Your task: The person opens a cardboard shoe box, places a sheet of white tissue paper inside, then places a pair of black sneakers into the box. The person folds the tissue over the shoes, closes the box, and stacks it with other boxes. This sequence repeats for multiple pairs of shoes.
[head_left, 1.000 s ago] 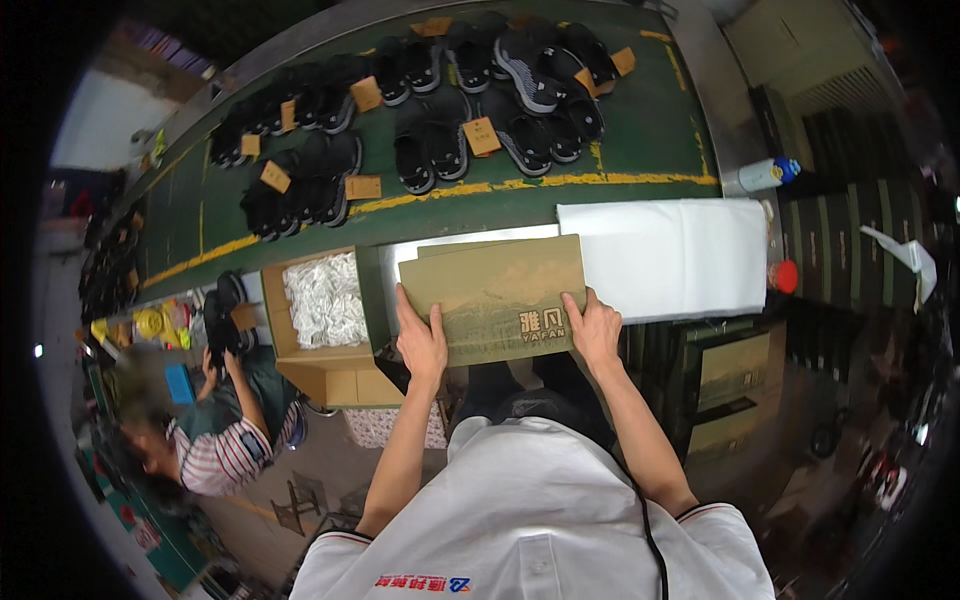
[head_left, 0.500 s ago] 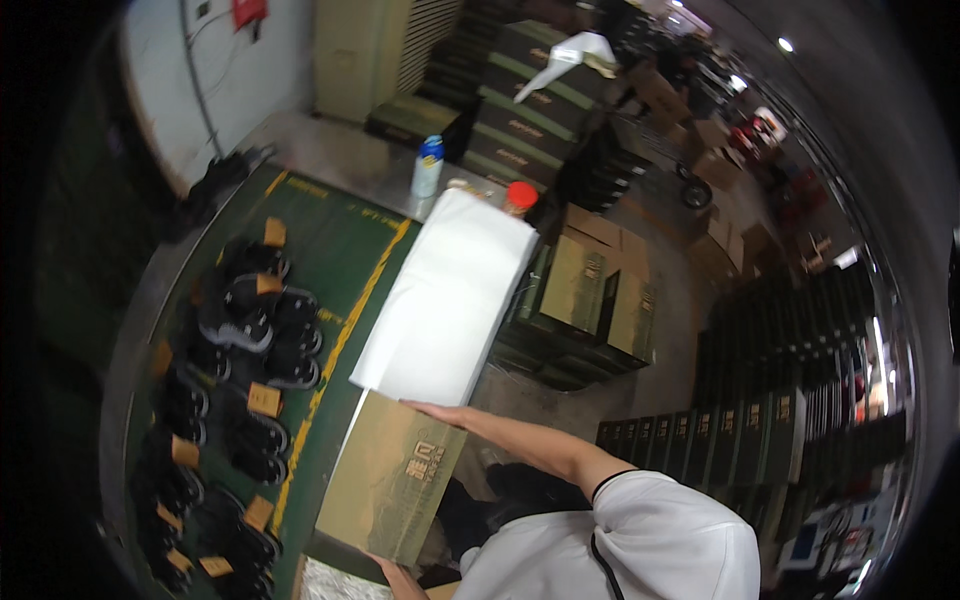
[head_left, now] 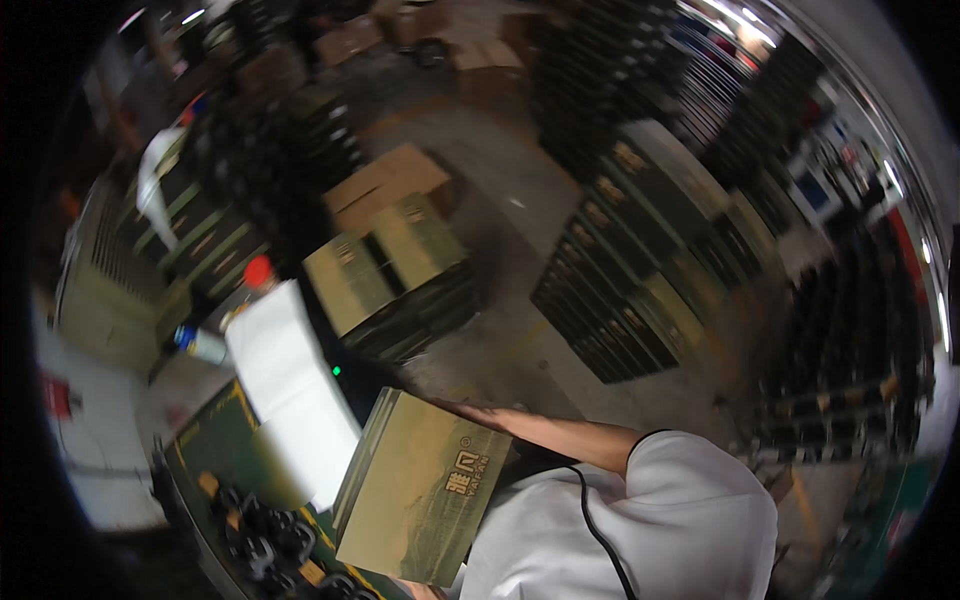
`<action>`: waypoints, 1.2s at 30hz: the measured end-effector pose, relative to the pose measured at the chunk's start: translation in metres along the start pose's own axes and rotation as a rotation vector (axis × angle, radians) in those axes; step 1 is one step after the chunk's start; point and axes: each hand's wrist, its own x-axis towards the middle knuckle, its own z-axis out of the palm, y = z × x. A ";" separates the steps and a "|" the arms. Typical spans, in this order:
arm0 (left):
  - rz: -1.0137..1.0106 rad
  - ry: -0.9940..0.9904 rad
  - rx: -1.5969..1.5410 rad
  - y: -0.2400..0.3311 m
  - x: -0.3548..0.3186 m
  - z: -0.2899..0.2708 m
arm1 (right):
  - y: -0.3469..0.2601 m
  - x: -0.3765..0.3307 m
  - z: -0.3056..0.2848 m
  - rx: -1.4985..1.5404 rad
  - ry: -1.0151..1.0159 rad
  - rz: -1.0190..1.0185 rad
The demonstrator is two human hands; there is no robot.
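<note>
The person in front of me, in a white short-sleeved shirt (head_left: 620,510) with a thin black cord (head_left: 602,545) running down it, has a tan-and-olive rectangular cardboard box (head_left: 415,490) between both hands, close against the body. The right hand (head_left: 484,414) lies along the box's far edge, its fingers partly hidden and blurred. The left hand (head_left: 424,591) shows only as a sliver at the near end, under the box's edge; I can't make out how its fingers are set.

The box overlaps one end of a flat white rectangular pile (head_left: 290,375), though I can't tell whether it rests on anything. By the pile's other end are a red-lidded jar (head_left: 258,272) and a pale bottle with a blue top (head_left: 202,346). The green worktop (head_left: 222,455) with yellow lines carries black shoes (head_left: 262,535) with tan card tags (head_left: 311,572).

Beyond, on the floor, two tan-topped boxes (head_left: 418,240) sit side by side on a dark stack, near a brown carton (head_left: 390,185). Farther right rise dark green boxes (head_left: 620,245), piled high.
</note>
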 end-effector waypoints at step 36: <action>-1.179 -1.247 0.699 -0.319 -0.391 0.847 | 0.207 -0.621 -0.255 1.040 1.531 -1.052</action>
